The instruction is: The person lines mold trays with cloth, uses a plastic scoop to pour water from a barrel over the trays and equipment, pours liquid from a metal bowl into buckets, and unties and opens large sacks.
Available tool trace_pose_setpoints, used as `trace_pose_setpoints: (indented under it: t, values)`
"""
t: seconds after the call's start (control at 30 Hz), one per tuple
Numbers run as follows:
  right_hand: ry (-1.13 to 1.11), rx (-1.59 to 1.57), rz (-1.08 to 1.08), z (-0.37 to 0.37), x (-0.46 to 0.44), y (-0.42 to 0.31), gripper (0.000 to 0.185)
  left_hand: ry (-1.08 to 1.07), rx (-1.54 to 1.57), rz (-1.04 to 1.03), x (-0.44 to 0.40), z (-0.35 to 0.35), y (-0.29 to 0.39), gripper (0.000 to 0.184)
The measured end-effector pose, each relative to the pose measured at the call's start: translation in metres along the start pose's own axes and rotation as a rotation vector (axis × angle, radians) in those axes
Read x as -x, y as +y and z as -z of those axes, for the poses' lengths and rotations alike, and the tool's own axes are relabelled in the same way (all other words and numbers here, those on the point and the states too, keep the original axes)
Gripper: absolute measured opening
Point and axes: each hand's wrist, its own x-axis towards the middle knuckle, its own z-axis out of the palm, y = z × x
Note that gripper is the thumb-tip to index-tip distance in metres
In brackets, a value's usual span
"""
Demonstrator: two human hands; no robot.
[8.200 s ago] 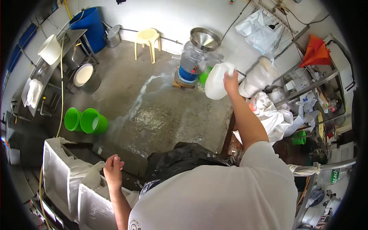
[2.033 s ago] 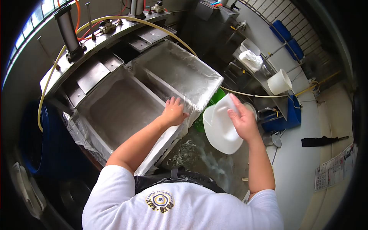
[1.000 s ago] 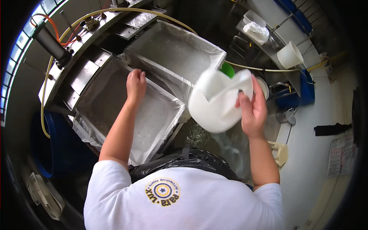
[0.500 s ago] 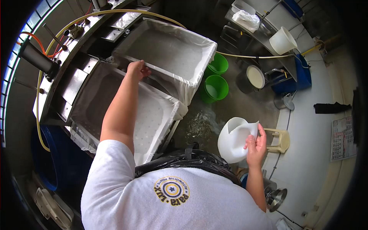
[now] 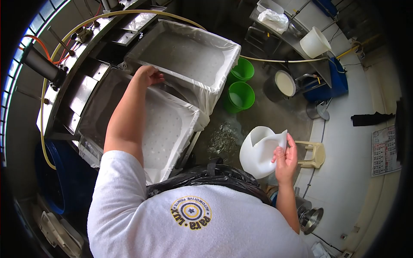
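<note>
Two rectangular boxes lined with white cloth lie side by side, the far box (image 5: 185, 56) and the near box (image 5: 161, 133). Over the gap between them is my left hand (image 5: 149, 75), its fingers curled at the near box's upper edge; whether they pinch the cloth is hidden. My right hand (image 5: 285, 163) is wrapped round the handle of a white cut-open plastic jug (image 5: 258, 155), held low over the wet floor at the right.
Two green buckets (image 5: 240, 96) stand beyond the boxes, near a metal pot of whitish liquid (image 5: 285, 83). A cream stool (image 5: 317, 155) is by the wall. The blue barrel (image 5: 53, 180) stands lower left. A yellow hose (image 5: 284, 60) crosses behind the boxes.
Since a second ago, the jug has moved down and away from the boxes. My left hand has shifted from over the near box to the gap. The green buckets have come into fuller view.
</note>
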Motion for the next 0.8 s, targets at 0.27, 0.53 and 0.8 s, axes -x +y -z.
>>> trace_pose_setpoints:
  t: [0.27,0.53,0.8]
  values:
    - [0.034,0.004,0.005,0.005,0.005,0.005,0.057,0.04,-0.146,-0.066,-0.005,0.041,0.023,0.018]
    - [-0.008,0.014,-0.027,0.003,0.006,0.01,0.057,0.068,-0.123,-0.18,-0.01,0.051,0.022,0.012]
    - [-0.02,0.029,-0.008,-0.011,-0.001,-0.007,0.057,0.069,0.056,-0.133,-0.043,0.025,0.005,0.021]
